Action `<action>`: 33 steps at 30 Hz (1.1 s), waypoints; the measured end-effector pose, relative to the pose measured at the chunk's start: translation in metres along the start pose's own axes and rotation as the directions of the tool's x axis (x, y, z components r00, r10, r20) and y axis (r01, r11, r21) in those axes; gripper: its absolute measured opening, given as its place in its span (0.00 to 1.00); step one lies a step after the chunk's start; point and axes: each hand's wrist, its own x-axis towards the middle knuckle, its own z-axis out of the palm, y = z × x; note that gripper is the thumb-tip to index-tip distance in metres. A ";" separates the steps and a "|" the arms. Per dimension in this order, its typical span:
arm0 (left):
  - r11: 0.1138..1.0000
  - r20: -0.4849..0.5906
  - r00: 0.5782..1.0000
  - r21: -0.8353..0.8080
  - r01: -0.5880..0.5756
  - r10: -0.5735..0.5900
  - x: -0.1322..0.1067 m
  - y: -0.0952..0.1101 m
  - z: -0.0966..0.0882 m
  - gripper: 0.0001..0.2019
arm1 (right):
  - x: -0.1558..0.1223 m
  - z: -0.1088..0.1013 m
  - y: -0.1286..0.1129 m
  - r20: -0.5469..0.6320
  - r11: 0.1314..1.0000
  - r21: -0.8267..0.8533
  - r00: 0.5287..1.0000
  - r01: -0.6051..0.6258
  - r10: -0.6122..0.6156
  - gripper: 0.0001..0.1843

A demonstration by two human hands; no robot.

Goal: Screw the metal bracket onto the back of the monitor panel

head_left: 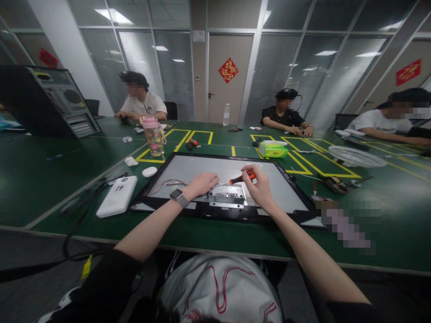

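Note:
A flat display panel (286, 188) with a black frame and a pale grey back lies on the green table in front of me. My right hand (258, 185) grips a screwdriver (237, 179) by its orange and black handle, its shaft pointing left. Beside the shaft's end, my left hand (202, 183) rests low over the panel with fingers bent together; whatever they pinch, if anything, is hidden. A metal bracket (227, 195) sits at the panel's near edge, just below both hands. Thin wires (168, 183) run across the panel's left part.
Left of the panel lie a white power bank (117, 197) and a white oval case (149, 172), with a pink-lidded bottle (154, 137) behind. A green tissue pack (273, 149), a white fan grille (355, 156) and a computer case (50, 101) stand farther off. Several people sit across the table.

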 end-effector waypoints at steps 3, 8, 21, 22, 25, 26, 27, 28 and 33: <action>1.000 0.012 1.000 0.014 0.013 -0.013 -0.001 0.002 -0.002 0.19 | 0.003 -0.003 0.002 -0.069 0.999 0.022 0.997 -0.044 0.045 0.06; 0.998 0.008 1.000 -0.058 0.021 -0.021 -0.001 0.001 -0.006 0.21 | 0.005 -0.003 0.001 -0.143 0.977 0.161 0.976 -0.138 0.162 0.06; 0.983 0.036 0.999 -0.184 0.027 -0.020 0.002 -0.007 -0.002 0.23 | 0.006 0.007 0.011 -0.143 0.929 0.281 0.947 -0.239 0.287 0.16; 0.985 0.027 0.999 -0.170 0.024 -0.020 0.001 -0.005 -0.001 0.22 | 0.005 0.008 0.009 -0.131 0.936 0.269 0.954 -0.228 0.270 0.16; 0.992 0.015 1.000 -0.127 0.011 -0.009 0.000 -0.002 0.000 0.21 | 0.002 0.010 0.007 -0.105 0.950 0.244 0.968 -0.196 0.226 0.15; 0.993 0.014 1.000 -0.117 0.007 -0.006 0.000 -0.002 0.000 0.20 | 0.002 0.011 0.007 -0.099 0.953 0.237 0.971 -0.188 0.216 0.14; 0.994 0.014 1.000 -0.109 0.003 -0.001 0.000 -0.002 0.000 0.21 | 0.002 0.011 0.007 -0.092 0.955 0.231 0.973 -0.185 0.211 0.14; 0.995 0.013 1.000 -0.103 -0.002 0.003 0.000 -0.002 0.000 0.21 | 0.001 0.011 0.008 -0.086 0.957 0.223 0.974 -0.184 0.208 0.14; 0.995 0.017 1.000 -0.096 -0.006 0.007 0.001 -0.003 0.001 0.22 | 0.001 0.010 0.006 -0.062 0.963 0.202 0.979 -0.177 0.193 0.13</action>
